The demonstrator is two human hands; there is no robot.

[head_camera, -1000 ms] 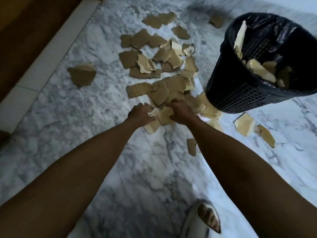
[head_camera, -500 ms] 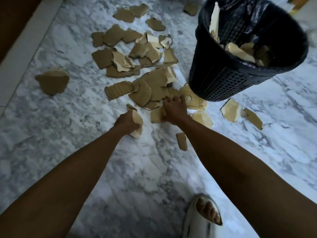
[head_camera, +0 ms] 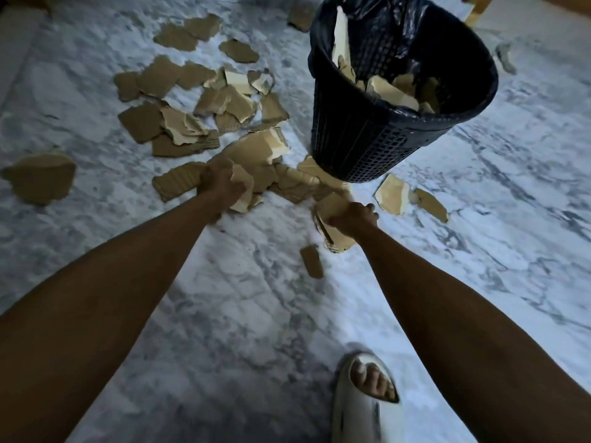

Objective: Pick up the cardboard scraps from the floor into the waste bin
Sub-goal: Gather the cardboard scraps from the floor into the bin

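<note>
Torn brown cardboard scraps (head_camera: 179,129) lie scattered over the marble floor (head_camera: 224,314), thickest left of the bin. My left hand (head_camera: 219,185) is closed around a pale scrap (head_camera: 243,190) at the near edge of the pile. My right hand (head_camera: 353,215) grips several stacked scraps (head_camera: 335,233) just in front of the bin's base. The black mesh waste bin (head_camera: 367,139) with a black liner stands at the upper right and holds several scraps. A small loose scrap (head_camera: 311,262) lies between my forearms.
My foot in a white sandal (head_camera: 364,401) is at the bottom edge. Two scraps (head_camera: 409,199) lie right of the bin's base, and one large piece (head_camera: 40,177) sits alone at far left. A pale strip of flooring runs along the upper left.
My left hand moved forward into the pile, still holding its scrap. My right hand pulled back to the right and now holds a stack of scraps. The view shifted left.
</note>
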